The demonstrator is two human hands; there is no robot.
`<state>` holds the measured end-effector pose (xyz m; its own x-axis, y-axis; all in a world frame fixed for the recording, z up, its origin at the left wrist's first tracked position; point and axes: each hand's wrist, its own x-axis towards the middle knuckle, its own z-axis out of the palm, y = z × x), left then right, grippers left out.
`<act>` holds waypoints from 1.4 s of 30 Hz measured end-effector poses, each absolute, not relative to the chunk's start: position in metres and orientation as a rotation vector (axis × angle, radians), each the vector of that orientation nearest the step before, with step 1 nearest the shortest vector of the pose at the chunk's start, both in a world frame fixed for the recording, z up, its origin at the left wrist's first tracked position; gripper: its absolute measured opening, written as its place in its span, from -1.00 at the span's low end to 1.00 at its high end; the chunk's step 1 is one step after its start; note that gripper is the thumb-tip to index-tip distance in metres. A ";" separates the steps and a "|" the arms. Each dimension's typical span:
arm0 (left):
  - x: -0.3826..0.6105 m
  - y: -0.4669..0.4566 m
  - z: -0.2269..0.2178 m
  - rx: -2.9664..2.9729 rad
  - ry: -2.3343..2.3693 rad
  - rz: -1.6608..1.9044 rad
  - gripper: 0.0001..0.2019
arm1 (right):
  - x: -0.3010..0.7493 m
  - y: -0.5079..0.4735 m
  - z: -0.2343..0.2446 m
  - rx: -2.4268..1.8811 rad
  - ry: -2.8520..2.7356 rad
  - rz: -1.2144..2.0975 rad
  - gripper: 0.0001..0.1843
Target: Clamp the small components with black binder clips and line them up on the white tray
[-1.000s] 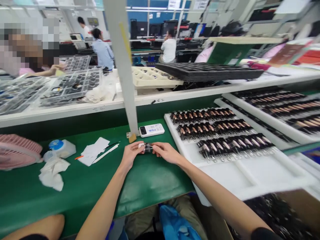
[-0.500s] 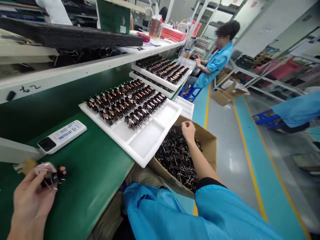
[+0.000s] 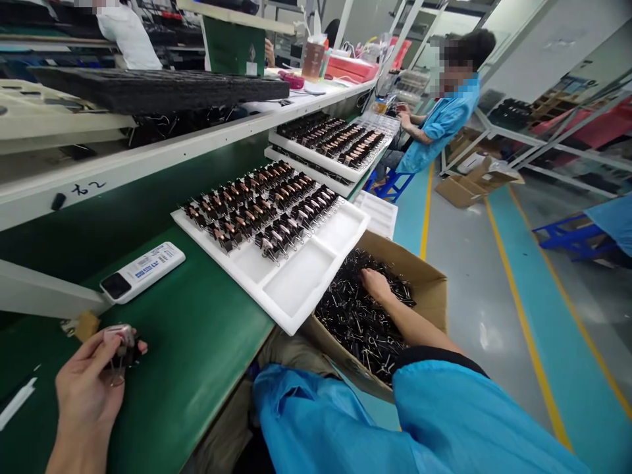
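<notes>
Left of the white foam tray (image 3: pixel 301 280), on the green table (image 3: pixel 197 329): left hand (image 3: pixel 86 388), curled narrow, holding one black binder clip (image 3: pixel 123 355) between thumb and fingers, a pale pink piece at the clip's top and its wire handles hanging below. Just above that hand, nearer the tray: white handheld device (image 3: pixel 143 271), dark screen at one end, lying flat on the table.

Just past the tray's near corner: open cardboard carton (image 3: pixel 427 289), heaped with loose black binder clips (image 3: pixel 358 329). Inside the carton, right hand (image 3: pixel 375 284), fingers pushed down among the clips; whether any clip lies in its grip, hidden.

On the tray: rows of black clips with copper-coloured parts (image 3: pixel 261 210), all in the far half, the nearer compartments toward the carton.

Beyond the tray: second white tray (image 3: pixel 320 155), with similar rows. Above it, on a white shelf (image 3: pixel 74 191): black foam tray (image 3: pixel 158 89). Right of the second tray: co-worker in a blue smock (image 3: pixel 439 122), seated on a blue stool (image 3: pixel 392 187).
</notes>
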<state>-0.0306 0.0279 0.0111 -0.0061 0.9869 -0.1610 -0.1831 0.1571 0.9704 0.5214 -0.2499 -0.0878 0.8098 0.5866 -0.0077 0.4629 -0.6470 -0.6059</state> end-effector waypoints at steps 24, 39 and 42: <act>-0.025 0.000 0.014 1.098 0.856 0.950 -0.59 | 0.188 0.024 0.032 -1.069 -1.092 1.558 -0.48; -0.024 0.001 0.008 1.092 0.918 0.983 -0.62 | 0.188 0.021 0.018 -1.237 -1.591 1.358 -0.54; -0.025 0.003 0.012 1.109 0.875 1.014 -0.64 | 0.192 0.023 0.017 -1.203 -1.548 1.347 -0.53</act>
<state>-0.0253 0.0025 0.0118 0.3070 0.9497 -0.0619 -0.2003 0.1280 0.9713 0.1920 0.0229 0.0170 -0.2820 0.9584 -0.0438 0.1759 0.0068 -0.9844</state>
